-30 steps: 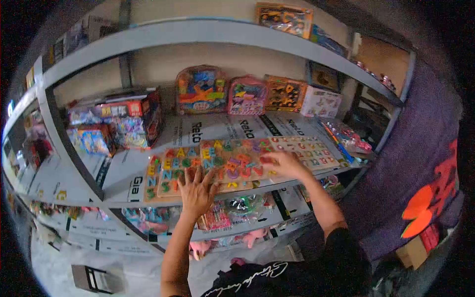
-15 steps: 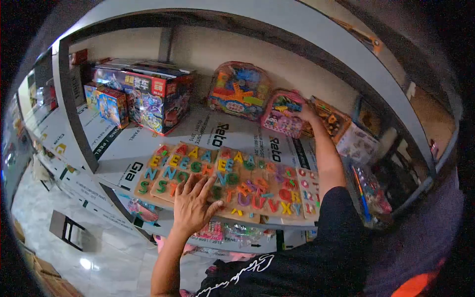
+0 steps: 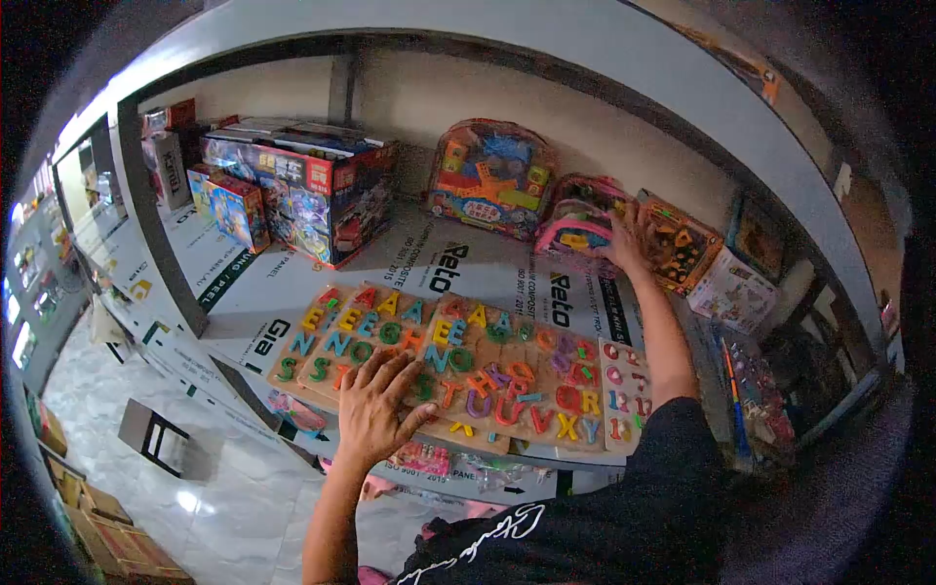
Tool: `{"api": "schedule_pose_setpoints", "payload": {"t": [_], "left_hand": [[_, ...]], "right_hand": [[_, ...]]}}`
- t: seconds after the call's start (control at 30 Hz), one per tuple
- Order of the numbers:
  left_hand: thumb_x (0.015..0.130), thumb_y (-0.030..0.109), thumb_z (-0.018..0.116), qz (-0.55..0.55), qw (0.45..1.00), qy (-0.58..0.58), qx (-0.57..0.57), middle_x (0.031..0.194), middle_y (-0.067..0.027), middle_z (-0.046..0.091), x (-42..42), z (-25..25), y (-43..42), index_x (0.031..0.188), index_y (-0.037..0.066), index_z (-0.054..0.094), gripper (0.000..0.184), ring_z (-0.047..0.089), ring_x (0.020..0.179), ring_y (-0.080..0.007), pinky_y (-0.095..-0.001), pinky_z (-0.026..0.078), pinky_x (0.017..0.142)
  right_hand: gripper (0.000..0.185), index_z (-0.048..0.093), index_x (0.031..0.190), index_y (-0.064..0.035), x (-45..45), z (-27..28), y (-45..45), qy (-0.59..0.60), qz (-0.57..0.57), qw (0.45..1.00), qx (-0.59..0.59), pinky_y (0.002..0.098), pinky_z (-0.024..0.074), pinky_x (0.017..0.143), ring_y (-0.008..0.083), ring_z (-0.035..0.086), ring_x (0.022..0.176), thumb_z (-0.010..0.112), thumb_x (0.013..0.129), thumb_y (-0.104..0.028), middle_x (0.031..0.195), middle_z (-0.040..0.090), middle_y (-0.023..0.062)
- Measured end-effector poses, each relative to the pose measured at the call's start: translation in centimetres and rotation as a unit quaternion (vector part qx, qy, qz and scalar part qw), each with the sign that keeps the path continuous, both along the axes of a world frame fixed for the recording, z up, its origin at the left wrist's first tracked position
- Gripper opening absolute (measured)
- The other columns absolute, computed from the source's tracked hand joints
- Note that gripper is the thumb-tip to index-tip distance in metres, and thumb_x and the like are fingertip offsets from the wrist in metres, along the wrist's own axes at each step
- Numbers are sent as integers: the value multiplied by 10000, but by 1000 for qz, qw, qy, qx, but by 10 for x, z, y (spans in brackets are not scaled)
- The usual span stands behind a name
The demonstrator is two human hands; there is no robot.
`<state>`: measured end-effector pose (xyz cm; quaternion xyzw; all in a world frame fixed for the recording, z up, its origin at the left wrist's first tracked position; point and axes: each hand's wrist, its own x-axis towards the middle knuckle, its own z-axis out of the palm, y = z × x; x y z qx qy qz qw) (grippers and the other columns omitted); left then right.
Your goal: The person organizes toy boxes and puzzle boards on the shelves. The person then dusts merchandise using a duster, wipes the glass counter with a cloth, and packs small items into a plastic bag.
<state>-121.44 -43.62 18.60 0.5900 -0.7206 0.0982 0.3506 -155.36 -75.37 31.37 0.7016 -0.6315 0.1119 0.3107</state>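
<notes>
Grey metal framing is bearing the shelf unit (image 3: 385, 271), its panel showing printed "Reto" and "Gia". Along the front edge, wooden letter boards (image 3: 551, 382) are lying flat side by side, partly overlapping; a paler number board (image 3: 624, 390) is lying at their right end. Back left: a large toy box (image 3: 302, 190), red and blue, is standing upright. Back centre: a clear backpack-shaped pack (image 3: 492, 180) is leaning against the wall, its multicoloured parts showing through. Just right of it, a smaller pink pack (image 3: 575, 224) is sitting; next along, an orange-and-black pack (image 3: 678, 244) and a white box (image 3: 736, 292) are standing.

Left hand (image 3: 375, 405): resting palm down on the letter boards, fingers spread, gripping nothing. Right hand (image 3: 629, 239): reaching to the back row, fingers lying at the pink pack's right edge; whether they are gripping it, cannot tell. Smallest: coloured letters (image 3: 508, 409) are sitting across the boards.
</notes>
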Motion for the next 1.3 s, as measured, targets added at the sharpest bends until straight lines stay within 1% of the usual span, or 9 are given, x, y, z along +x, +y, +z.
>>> {"api": "schedule_pose_setpoints", "payload": {"t": [0.03,0.1,0.3,0.4,0.5,0.7,0.83,1.0,1.3], "left_hand": [[801,530,526,-2,1000,-5,2,1219,-61,534,-1,0,0,1176,121,552,555,421,1190,-288,-440,308,937],[801,518,535,3,1000,-2,3,1214,-63,536,-1,0,1,1166,120,561,541,425,1186,-288,-443,311,933],[797,502,548,-3,1000,-10,-21,1194,-63,545,-2,-2,2,1152,115,570,526,430,1182,-284,-445,315,928],[788,473,575,-33,999,7,-22,1180,-68,548,1,-2,5,1148,109,569,512,440,1164,-287,-435,320,925],[799,433,583,-47,998,36,-27,1185,-77,535,12,-12,9,1171,103,546,499,456,1132,-289,-434,325,918],[783,361,616,-26,998,20,-54,1241,-101,482,18,-20,43,1206,116,518,499,396,1182,-320,-456,263,979],[753,325,650,24,999,-13,-24,1292,-97,434,26,-24,74,1239,137,500,542,348,1238,-316,-462,244,978],[756,356,659,80,995,59,-3,1334,-123,383,40,-36,97,1291,152,450,609,338,1241,-325,-459,244,974],[593,320,818,145,954,221,-145,1377,-212,278,88,-6,183,1371,54,261,993,311,1244,-377,-450,263,1014]], "right_hand": [[1089,238,1399,-62,-13,-13,-13,-5,-2,1000,2,464,239,1068,349,193,1341,802,567,-482,1450,215,181],[858,318,1363,-54,-46,-50,-49,-116,224,967,22,450,269,1057,338,221,1333,764,688,-340,1430,257,177],[570,446,1207,-27,-43,-66,4,-147,341,924,-95,435,411,892,339,471,1100,722,747,-221,1209,462,163],[466,488,1084,-23,-16,-28,83,-133,234,961,-60,423,430,822,346,512,974,727,737,-223,1082,501,154],[475,472,1050,-14,1,-10,127,-98,349,922,-133,456,424,766,394,523,896,739,680,-147,971,539,186],[577,441,1227,-6,16,-16,130,-213,270,938,-51,443,428,850,409,517,1024,691,760,-238,1127,544,228],[557,446,1219,-24,30,-1,134,-190,273,943,16,467,415,877,407,480,1099,650,786,-310,1187,505,230],[561,449,1231,-36,79,3,145,-71,365,926,-68,478,383,915,363,480,1124,678,756,-226,1231,492,200],[388,476,1073,-69,226,35,310,25,677,722,-143,474,411,836,310,548,1034,622,718,-132,1138,544,136]]}}
